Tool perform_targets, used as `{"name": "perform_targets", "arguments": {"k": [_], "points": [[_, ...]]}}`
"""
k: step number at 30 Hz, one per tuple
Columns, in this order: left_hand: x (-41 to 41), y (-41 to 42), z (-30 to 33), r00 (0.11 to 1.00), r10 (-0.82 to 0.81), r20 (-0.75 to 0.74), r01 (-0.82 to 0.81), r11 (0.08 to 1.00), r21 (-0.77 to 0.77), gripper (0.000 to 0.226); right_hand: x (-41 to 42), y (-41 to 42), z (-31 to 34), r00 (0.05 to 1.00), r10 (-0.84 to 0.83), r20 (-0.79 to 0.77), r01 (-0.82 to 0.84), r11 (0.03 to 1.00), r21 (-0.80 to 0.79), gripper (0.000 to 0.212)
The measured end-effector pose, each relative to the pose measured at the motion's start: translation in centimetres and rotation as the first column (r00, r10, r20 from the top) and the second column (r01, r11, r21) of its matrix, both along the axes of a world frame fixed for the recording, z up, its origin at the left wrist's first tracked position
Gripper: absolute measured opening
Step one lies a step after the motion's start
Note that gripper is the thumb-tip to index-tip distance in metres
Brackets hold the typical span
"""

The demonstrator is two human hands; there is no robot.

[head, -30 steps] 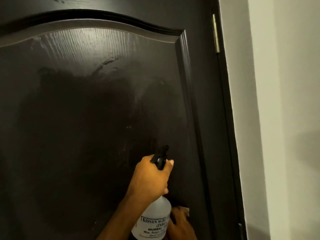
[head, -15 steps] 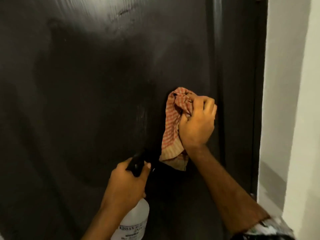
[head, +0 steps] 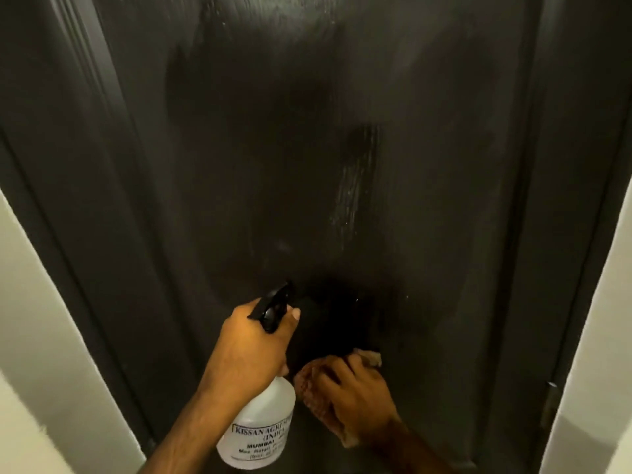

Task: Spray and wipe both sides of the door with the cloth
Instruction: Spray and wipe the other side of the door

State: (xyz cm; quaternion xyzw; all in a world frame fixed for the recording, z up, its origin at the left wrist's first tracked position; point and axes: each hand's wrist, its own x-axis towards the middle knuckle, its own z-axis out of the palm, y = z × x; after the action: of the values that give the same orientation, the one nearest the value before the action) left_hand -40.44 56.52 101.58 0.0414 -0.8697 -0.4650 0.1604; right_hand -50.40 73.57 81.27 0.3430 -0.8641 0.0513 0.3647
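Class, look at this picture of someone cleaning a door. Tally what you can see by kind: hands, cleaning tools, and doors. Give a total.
Hands: 2 (left hand, right hand)
Cleaning tools: 2 (spray bottle, cloth)
Doors: 1 (dark door)
Total: 5

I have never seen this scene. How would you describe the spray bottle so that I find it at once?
Start from the big dark wooden door that fills the view. Low on it, the left hand grips a translucent white plastic spray bottle with a black trigger head. It alone carries printed black lettering; the right hand beside it presses a checked reddish cloth on the door.
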Motion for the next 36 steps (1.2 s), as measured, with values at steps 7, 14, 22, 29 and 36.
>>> {"name": "perform_targets", "arguments": {"k": [7, 14, 22, 29, 36], "points": [[0.9, -2.5, -0.7, 0.999, 0.033, 0.006, -0.033, 0.999, 0.016, 0.020, -2.5, 2.3, 15.6, 0.920, -0.389, -0.052, 0.210, 0.601, -0.771, 0.037], [1.2, -3.7, -0.2, 0.991, 0.128, -0.048, -0.128, 0.992, 0.016, 0.015, -1.7, -5.6, 17.3, 0.920, -0.306, -0.246, 0.104, 0.793, -0.600, 0.027], [1.7, -3.6, 0.8, 0.985, 0.158, -0.069, -0.157, 0.988, 0.010, 0.016, -0.7, -8.4, 0.5, 0.955, 0.074, -0.286, -0.088, 0.995, -0.036, 0.017], [2.4, -3.1, 1.3, 0.988, 0.143, -0.063, -0.143, 0.990, 0.009, 0.016, -2.2, -3.5, 8.6, 0.948, 0.008, -0.318, -0.075, 0.978, -0.197, 0.044], [2.4, -3.2, 0.5, 0.989, 0.143, -0.030, -0.142, 0.989, 0.028, 0.025, -3.8, 2.7, 17.0, 0.877, -0.470, -0.101, 0.136, 0.444, -0.886, 0.045]]}}
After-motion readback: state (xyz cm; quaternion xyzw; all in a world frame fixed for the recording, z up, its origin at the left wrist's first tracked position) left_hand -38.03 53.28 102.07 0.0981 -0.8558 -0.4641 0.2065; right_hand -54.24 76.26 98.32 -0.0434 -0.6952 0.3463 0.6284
